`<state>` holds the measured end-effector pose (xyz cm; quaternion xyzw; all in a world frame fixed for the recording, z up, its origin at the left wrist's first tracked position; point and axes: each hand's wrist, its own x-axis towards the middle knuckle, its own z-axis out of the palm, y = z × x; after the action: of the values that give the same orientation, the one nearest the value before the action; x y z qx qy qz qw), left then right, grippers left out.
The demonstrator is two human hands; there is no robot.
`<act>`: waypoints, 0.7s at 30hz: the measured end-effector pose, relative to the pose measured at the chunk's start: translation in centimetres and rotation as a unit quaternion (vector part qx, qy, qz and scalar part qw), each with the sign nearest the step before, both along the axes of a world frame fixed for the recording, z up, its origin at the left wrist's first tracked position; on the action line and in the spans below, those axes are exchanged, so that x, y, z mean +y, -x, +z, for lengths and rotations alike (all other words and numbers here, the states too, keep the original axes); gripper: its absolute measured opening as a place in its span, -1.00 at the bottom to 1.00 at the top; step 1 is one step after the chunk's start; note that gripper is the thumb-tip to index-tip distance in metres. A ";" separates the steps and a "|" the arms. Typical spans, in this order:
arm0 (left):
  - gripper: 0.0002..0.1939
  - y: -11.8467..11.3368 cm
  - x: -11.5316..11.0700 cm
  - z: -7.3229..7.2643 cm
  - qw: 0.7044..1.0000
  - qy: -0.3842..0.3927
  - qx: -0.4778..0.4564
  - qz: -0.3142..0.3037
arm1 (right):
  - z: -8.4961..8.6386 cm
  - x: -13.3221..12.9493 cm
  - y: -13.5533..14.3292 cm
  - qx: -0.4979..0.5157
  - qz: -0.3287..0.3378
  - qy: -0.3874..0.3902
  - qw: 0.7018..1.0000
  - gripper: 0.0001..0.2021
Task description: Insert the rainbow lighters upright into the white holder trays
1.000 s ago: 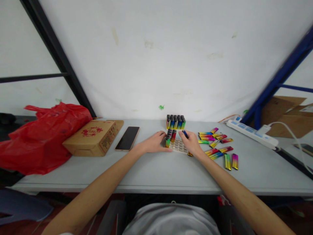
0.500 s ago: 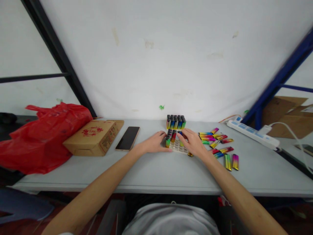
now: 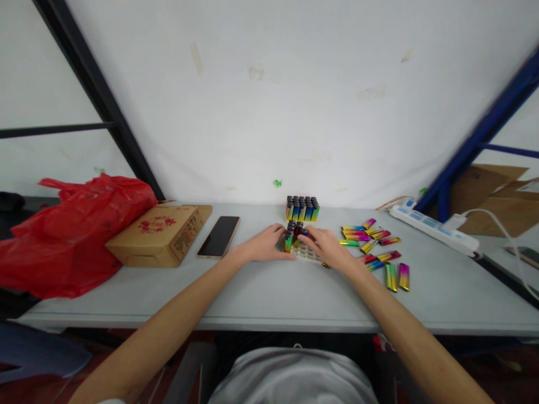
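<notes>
A small white tray with rows of slots (image 3: 306,253) lies on the table before me. Several lighters with black tops (image 3: 288,241) stand upright in its left end. My left hand (image 3: 269,244) curves round that end, thumb along the front edge and fingers behind, gripping the tray. Over the tray, my right hand (image 3: 326,245) pinches a lighter (image 3: 305,232) with a dark blue upper part, close beside the standing ones. Its lower part is hidden. Under my right wrist, the gold end of another lighter (image 3: 325,265) shows at the tray's front edge.
Behind the tray stands a block of upright lighters (image 3: 302,209). Loose metallic-coloured lighters (image 3: 370,238) lie scattered to the right, near a white power strip (image 3: 433,227). On the left are a phone (image 3: 219,237), a cardboard box (image 3: 154,235) and a red plastic bag (image 3: 80,235).
My right hand has moved left across the tray with the lighter, bringing it up to the standing ones. My left hand stays at the tray's left end.
</notes>
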<state>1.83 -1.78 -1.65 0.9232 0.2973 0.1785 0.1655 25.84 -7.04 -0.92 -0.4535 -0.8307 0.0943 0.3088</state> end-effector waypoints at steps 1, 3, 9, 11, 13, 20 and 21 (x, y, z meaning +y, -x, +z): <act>-0.20 0.0 0.0 0.0 1.000 -0.001 0.000 -0.001 | -0.1 0.0 0.0 -0.008 0.004 -0.002 1.000 -0.67; -0.20 0.0 0.1 -0.1 1.000 -0.002 -0.005 -0.002 | -0.3 0.1 0.2 -0.028 -0.003 0.003 1.000 -0.70; -0.20 0.1 0.2 -0.3 1.000 -0.001 -0.008 -0.003 | 0.1 -0.4 1.0 -0.125 -0.098 0.007 0.987 -0.66; -0.20 0.1 0.2 -0.3 1.000 0.001 -0.009 -0.003 | 0.1 -0.5 1.0 -0.143 -0.089 0.004 0.986 -0.64; -0.20 0.1 0.2 -0.3 1.000 0.002 -0.011 -0.004 | 0.1 -0.6 0.9 -0.142 -0.075 0.002 0.987 -0.65; -0.20 0.2 0.3 -0.3 1.000 0.000 -0.006 -0.004 | 0.5 -0.6 0.2 -0.088 -0.046 -0.002 0.995 -0.58; -0.19 0.2 0.2 -0.3 1.000 0.000 -0.004 -0.002 | 0.9 -0.6 -0.1 -0.082 -0.051 -0.006 0.995 -0.56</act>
<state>1.63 -1.56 -1.93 0.9229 0.2951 0.1823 0.1670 25.95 -7.64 -0.06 -0.4998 -0.8294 0.0363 0.2471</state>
